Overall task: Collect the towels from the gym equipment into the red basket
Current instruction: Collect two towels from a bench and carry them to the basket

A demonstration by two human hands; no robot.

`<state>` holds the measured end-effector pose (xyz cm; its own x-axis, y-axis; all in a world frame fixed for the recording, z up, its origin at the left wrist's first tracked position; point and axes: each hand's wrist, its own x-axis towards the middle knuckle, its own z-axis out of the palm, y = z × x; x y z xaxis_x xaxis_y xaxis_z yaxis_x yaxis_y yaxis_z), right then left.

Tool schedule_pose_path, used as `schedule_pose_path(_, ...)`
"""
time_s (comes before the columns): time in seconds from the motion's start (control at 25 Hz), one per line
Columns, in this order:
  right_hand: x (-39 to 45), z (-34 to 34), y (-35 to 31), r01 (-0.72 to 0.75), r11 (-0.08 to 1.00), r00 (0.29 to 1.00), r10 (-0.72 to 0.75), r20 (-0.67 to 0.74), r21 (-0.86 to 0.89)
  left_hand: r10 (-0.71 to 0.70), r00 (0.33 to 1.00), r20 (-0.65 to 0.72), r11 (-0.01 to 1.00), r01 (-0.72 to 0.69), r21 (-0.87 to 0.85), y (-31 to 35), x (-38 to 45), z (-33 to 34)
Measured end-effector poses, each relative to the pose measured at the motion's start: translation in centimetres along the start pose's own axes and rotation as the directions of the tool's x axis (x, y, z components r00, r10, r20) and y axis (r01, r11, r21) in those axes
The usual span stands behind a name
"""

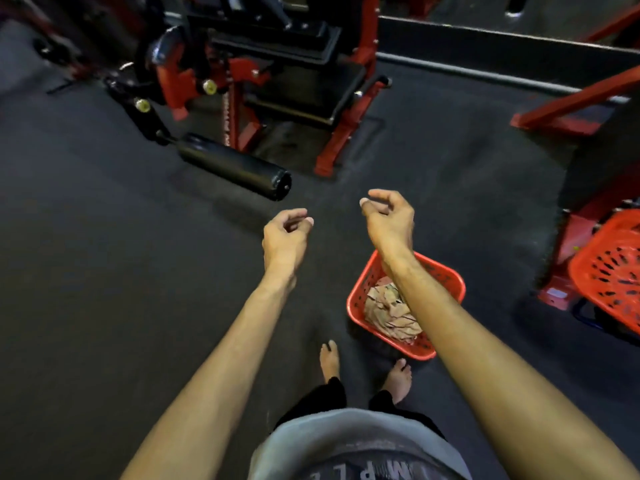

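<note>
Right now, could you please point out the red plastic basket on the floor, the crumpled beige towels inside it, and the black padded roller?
red plastic basket [446, 271]: head view, far rim.
crumpled beige towels [388, 311]: head view, middle of pile.
black padded roller [232, 164]: head view, mid-cylinder.

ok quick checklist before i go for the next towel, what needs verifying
1. Left hand free: ok, fingers loosely curled, nothing held.
2. Right hand free: ok, nothing held.
3. Red basket within reach: ok, on the floor by the right foot.
4. Room in the basket: ok, the towels fill only part of it.
5. Next towel located: not ok, none visible on the machine ahead.
6. Second basket at the right edge, contents: cannot tell.
</note>
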<state>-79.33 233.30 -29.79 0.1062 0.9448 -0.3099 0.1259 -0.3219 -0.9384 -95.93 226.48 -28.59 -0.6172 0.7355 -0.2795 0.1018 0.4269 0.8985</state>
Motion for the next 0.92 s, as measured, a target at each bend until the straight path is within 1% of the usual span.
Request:
schedule_pose_path(0.16,-4.2,7.6,-3.2,0.076,0.996,0.980,-0.084,0.180,0.051,-0.005,0.990,-0.143,0.986,-0.019,-0.164,1.0,-0.7,-8.2)
schedule_pose_path(0.28,-8.5,13.8,-5.5,0.135,0.989,0.931,-0.145,0.335,0.053,-0.020,0.975,-0.222,0.955,-0.047,-0.292,1.3,-1.5,-14.9)
schedule_pose_path(0.4,-13.3,20.4,-8.4,0.230,0.972,0.876,-0.229,0.424,0.051,-0.017,0.952,-0.304,0.926,-0.099,-0.363,1.1,-1.7,-23.0)
schedule_pose_path(0.52,-17.4,27.0,-12.2,0.329,0.942,0.844,-0.324,0.428,0.064,0.025,0.934,-0.356,0.919,-0.161,-0.359,2.4,-0.2,-31.1)
schedule_pose_path(0.56,-18.8,29.5,-13.8,0.351,0.932,0.837,-0.353,0.419,0.084,0.060,0.925,-0.376,0.917,-0.200,-0.346,3.3,0.7,-34.4)
schedule_pose_path(0.72,-23.6,38.8,-22.2,0.426,0.889,0.813,-0.457,0.361,0.167,0.205,0.855,-0.477,0.900,-0.356,-0.251,8.6,4.5,-47.7)
schedule_pose_path(0.84,-26.2,43.5,-27.5,0.460,0.861,0.792,-0.508,0.340,0.216,0.235,0.820,-0.521,0.889,-0.399,-0.227,12.0,6.4,-55.5)
schedule_pose_path(0.92,-28.2,46.7,-30.2,0.495,0.837,0.756,-0.547,0.360,0.234,0.241,0.808,-0.538,0.877,-0.419,-0.236,13.2,7.4,-60.1)
